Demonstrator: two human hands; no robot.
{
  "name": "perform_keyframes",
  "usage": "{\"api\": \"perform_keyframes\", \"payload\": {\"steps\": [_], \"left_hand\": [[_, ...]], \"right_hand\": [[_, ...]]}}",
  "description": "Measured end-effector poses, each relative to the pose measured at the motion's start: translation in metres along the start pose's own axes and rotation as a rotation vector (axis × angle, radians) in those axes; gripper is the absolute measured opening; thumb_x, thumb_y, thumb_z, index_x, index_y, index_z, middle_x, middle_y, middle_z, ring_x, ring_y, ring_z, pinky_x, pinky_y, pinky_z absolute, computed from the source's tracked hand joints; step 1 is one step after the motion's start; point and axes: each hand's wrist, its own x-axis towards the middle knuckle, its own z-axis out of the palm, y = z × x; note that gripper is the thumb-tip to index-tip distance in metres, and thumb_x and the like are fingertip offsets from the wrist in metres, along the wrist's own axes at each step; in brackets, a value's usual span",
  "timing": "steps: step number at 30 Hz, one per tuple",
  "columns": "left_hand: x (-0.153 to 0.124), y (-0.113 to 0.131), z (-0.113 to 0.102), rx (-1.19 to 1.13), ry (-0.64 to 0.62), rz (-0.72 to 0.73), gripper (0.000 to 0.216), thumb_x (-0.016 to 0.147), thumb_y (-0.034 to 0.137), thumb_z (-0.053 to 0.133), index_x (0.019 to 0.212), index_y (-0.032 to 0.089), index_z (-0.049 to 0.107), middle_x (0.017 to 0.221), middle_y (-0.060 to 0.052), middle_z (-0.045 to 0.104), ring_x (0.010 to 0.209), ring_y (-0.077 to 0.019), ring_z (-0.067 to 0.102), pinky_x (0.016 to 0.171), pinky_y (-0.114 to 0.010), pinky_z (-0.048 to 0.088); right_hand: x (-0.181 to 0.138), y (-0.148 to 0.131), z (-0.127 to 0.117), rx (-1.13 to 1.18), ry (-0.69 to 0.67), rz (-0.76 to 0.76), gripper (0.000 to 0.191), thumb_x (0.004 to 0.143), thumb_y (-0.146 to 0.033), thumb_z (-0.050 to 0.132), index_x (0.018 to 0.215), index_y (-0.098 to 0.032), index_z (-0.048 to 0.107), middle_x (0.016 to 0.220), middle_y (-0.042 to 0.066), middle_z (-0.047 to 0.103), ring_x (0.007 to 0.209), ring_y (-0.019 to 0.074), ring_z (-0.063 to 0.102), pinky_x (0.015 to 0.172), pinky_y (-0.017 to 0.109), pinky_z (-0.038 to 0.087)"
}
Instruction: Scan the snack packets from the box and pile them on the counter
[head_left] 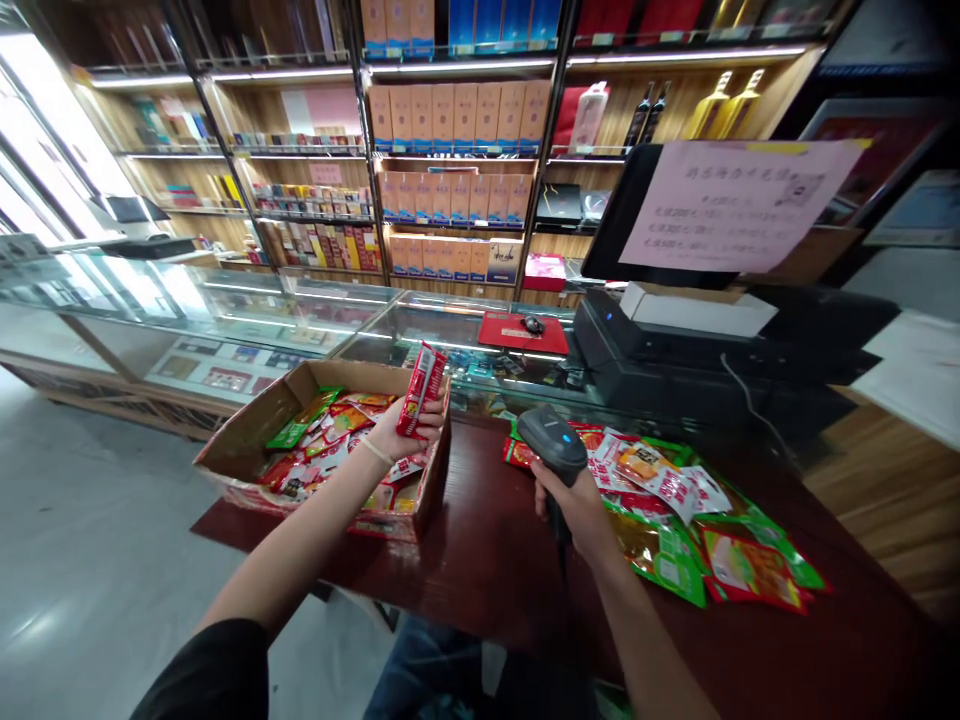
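Biggest thing in my view is the dark red surface [480, 560], and I'll use the cardboard box [259, 425] sitting on its left end as my landmark. Behind the box there's a glass display case [225, 320], and further back wooden shelves [450, 130] stacked with orange cartons. Off to the right of the box, past the middle of the surface, sits a black register [675, 350] with a pink paper notice [735, 205] taped on its screen back. Right of the box on the surface is a loose pile of snack packets [690, 530], red and green ones overlapping. The box itself is open and full of more packets of the same kind. My left hand [401, 430] is above the box's right wall, closed around a red snack packet [421, 388] held upright. My right hand [574, 505] is just right of the box, wrapped around the handle of a black barcode scanner [553, 438], its head pointing toward the box.
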Motion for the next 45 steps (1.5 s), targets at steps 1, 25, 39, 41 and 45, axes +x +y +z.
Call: {"api": "perform_keyframes", "payload": {"steps": [1,25,39,41,45], "left_hand": [[-0.001,-0.004,0.002,-0.03,-0.011,-0.02,0.013,0.092,0.013,0.044,0.092,0.014,0.058,0.063,0.002,0.043,0.044,-0.0052,0.039,0.037,-0.013,0.03],[0.024,-0.091,0.04,0.463,0.094,-0.041,0.018,0.089,0.023,0.061,0.103,0.02,0.051,0.08,0.002,0.056,0.056,-0.0066,0.053,0.049,-0.015,0.044],[0.104,-0.215,0.01,2.128,0.105,0.518,0.034,0.09,0.015,0.047,0.118,0.028,0.061,0.135,-0.011,0.055,0.127,-0.0296,0.042,0.101,-0.047,0.034],[0.104,-0.218,0.009,2.142,0.104,0.564,0.033,0.092,0.016,0.045,0.118,0.028,0.062,0.137,-0.011,0.053,0.128,-0.0288,0.039,0.101,-0.046,0.033],[0.102,-0.217,0.009,2.084,0.114,0.585,0.032,0.093,0.017,0.045,0.119,0.024,0.062,0.131,-0.013,0.056,0.122,-0.029,0.043,0.099,-0.045,0.037]], "right_hand": [[-0.002,-0.001,-0.003,-0.012,0.006,-0.006,0.041,0.071,-0.054,0.079,0.07,-0.019,0.056,0.048,-0.004,0.054,0.037,0.0114,0.05,0.036,0.021,0.04],[-0.024,-0.016,-0.057,-0.077,0.047,-0.049,0.041,0.075,-0.051,0.074,0.057,-0.02,0.054,0.044,-0.002,0.054,0.037,0.0112,0.048,0.039,0.024,0.04],[-0.055,0.01,-0.121,0.045,0.223,-0.039,0.039,0.073,-0.053,0.076,0.065,-0.019,0.059,0.045,-0.004,0.053,0.034,0.0094,0.047,0.035,0.02,0.039],[-0.056,0.013,-0.123,0.044,0.203,-0.033,0.04,0.074,-0.052,0.076,0.063,-0.019,0.058,0.046,-0.004,0.054,0.034,0.0093,0.048,0.035,0.02,0.04],[-0.054,0.015,-0.119,0.049,0.229,-0.036,0.039,0.073,-0.052,0.077,0.065,-0.019,0.058,0.046,-0.004,0.053,0.034,0.0096,0.048,0.034,0.02,0.039]]}}
